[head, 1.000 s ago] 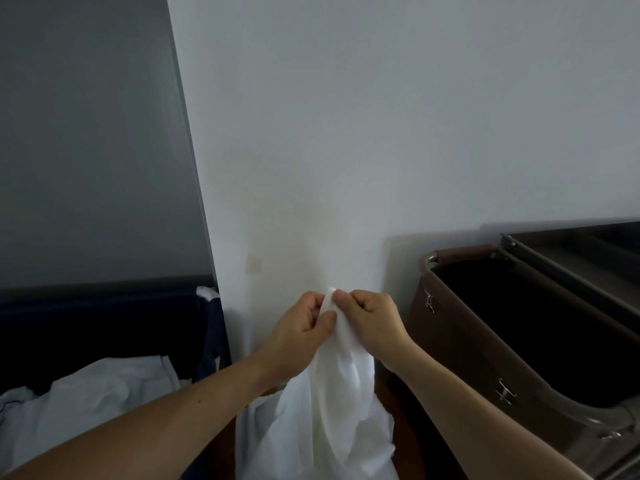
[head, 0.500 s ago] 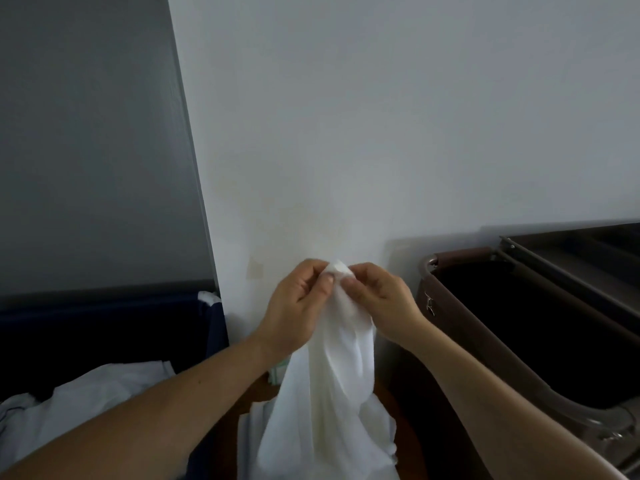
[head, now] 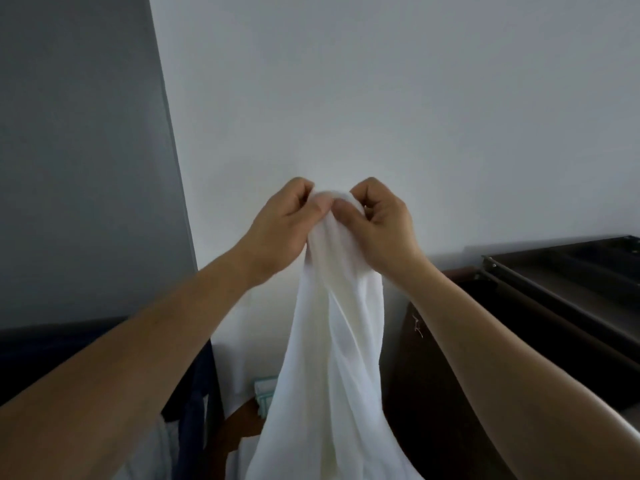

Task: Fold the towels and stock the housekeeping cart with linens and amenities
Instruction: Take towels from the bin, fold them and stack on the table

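At the far left, the rim of a navy hamper (head: 195, 386) shows past my left forearm, with a bit of pale cloth (head: 157, 445) low beside it; I cannot tell whether that is linen waiting its turn. My left grip (head: 280, 230) is raised in front of the white wall, thumb and curled fingers clamped on the top edge of a white towel (head: 339, 341). Below and between my arms a small folded cloth with greenish stripes (head: 266, 393) lies on a brown surface (head: 242, 424), perhaps a seat or a stool, and it looks like one piece already dealt with. The towel hangs straight down from my hands in a loose, bunched column, creased along its length, with its lower end out of view past the bottom edge. My right grip (head: 384, 226) pinches the same top edge, thumb tip almost touching the left thumb, so both hands are closed on the cloth at nearly one spot. To the right stands the housekeeping cart (head: 540, 285), its dark top tray along the wall and a brown bag (head: 408, 368) on its near end; the towel is near it but apart from it. I judge the work to be early: this towel is lifted but not spread, no fold is made in it, and no folded towel shows on the part of the cart I can see. What is left is to find the corners, draw the edge out wide, fold, and carry the pieces across to the cart, amenities included.
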